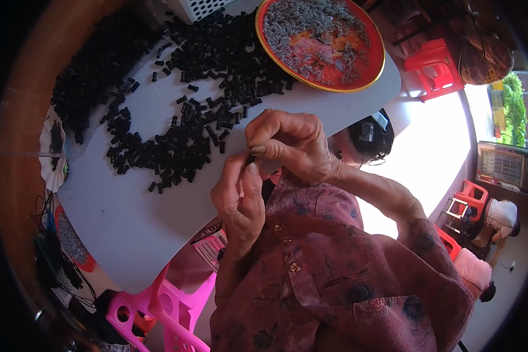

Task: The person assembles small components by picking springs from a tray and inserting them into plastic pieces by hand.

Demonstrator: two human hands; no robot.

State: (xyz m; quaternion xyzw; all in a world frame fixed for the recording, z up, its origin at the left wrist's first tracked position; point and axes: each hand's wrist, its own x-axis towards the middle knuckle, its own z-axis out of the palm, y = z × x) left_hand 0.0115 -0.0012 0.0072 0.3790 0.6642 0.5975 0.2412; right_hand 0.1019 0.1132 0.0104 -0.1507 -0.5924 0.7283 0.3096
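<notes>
My left hand (239,199) and my right hand (296,144) meet at the near edge of the pale table (129,234). Thumb and forefinger of each are pinched together, the fingertips almost touching. Between them a small black part (250,159) just shows; most of it is covered by the fingers. Beyond my hands, a wide spread of short black plastic pieces with flared ends (176,149) lies loose on the table. At the far right, a round red tray with a yellow rim (359,88) holds many small metal springs (299,26).
A white perforated basket (200,8) stands at the far edge. Left of the table are a white fluted dish (48,149) and another red tray of springs (71,237). A pink stool (176,311) is below the table; a red stool (434,67) and people (472,270) are at the right.
</notes>
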